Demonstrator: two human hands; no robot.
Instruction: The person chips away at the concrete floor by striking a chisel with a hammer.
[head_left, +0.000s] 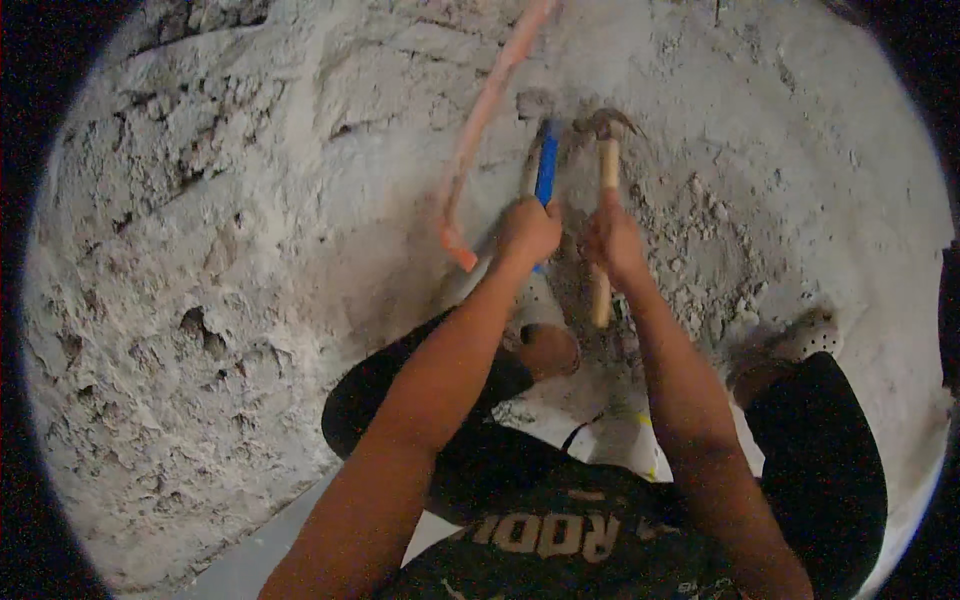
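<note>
A blue bar-like tool (547, 161), probably a cold chisel, is gripped in my left hand (530, 231). Its far end is blurred near a small chipped patch (536, 103) in the rough plaster or masonry; contact cannot be told. My right hand (616, 236) is wrapped around the wooden handle (609, 165) of a claw hammer. The dusty hammer head (606, 121) is just right of the blue tool's far end, with a gap between them. Both forearms reach forward side by side.
An orange conduit (487, 112) runs down left of my hands and bends at its lower end. Broken rubble (705, 247) lies to the right. My shoes (817, 337) are dusty and perforated. Pitted masonry (202, 330) spreads across the left. A white object (619, 442) sits between my legs.
</note>
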